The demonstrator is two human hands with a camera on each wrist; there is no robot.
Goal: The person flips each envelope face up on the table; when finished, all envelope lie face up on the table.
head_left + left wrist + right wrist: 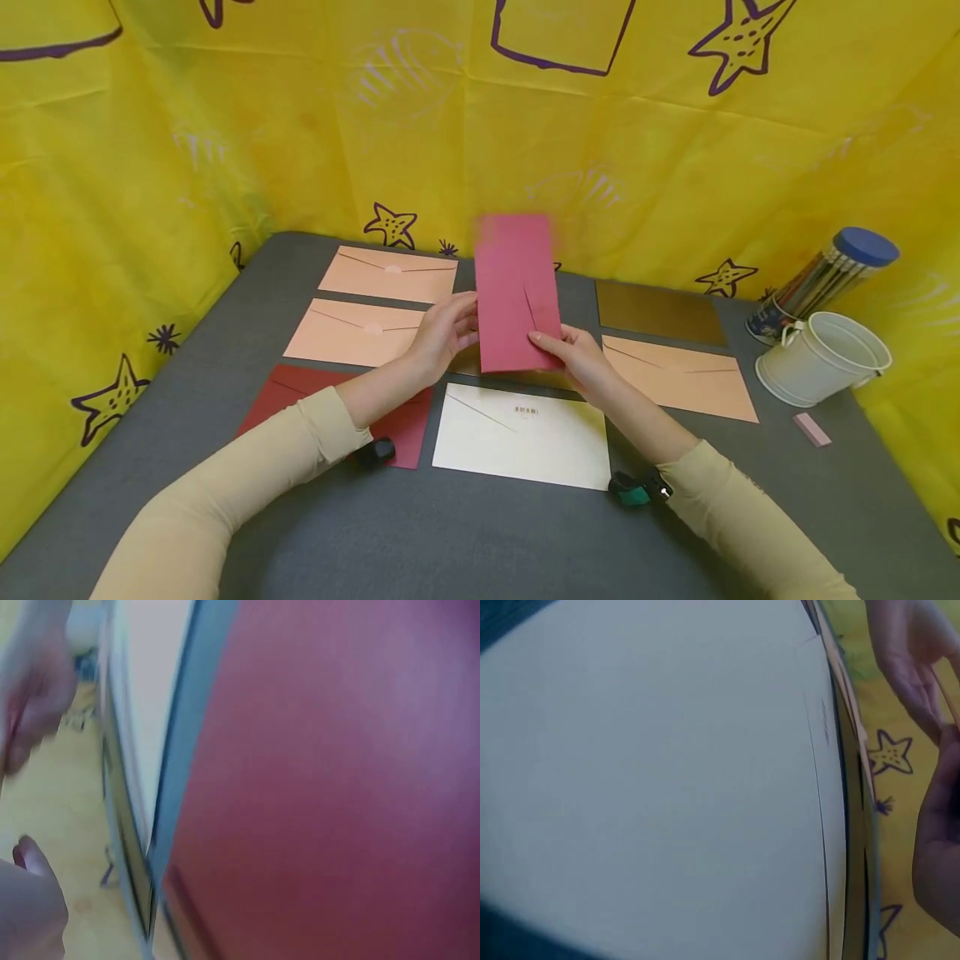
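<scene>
My right hand [588,362] pinches the lower right corner of a pinkish-red envelope [517,292], thumb on its flap side, raised above the table and standing lengthwise. Beside the envelope's left edge is my left hand [446,329], fingers loosely bent; whether they touch its back is hidden. Under the hands lies a white envelope [525,437] with a barcode. A darker red envelope [300,387] sits under the left forearm and fills much of the left wrist view. Behind the raised envelope, a brownish one [467,362] is mostly covered.
Two peach envelopes [397,275] lie at back left. At right are a brown envelope [660,312] and a peach envelope [678,379]. Beyond them stand a blue-lidded tube of pencils [821,283], a white bucket [817,362] and a pink eraser [812,429]. Yellow cloth [300,125] hangs behind.
</scene>
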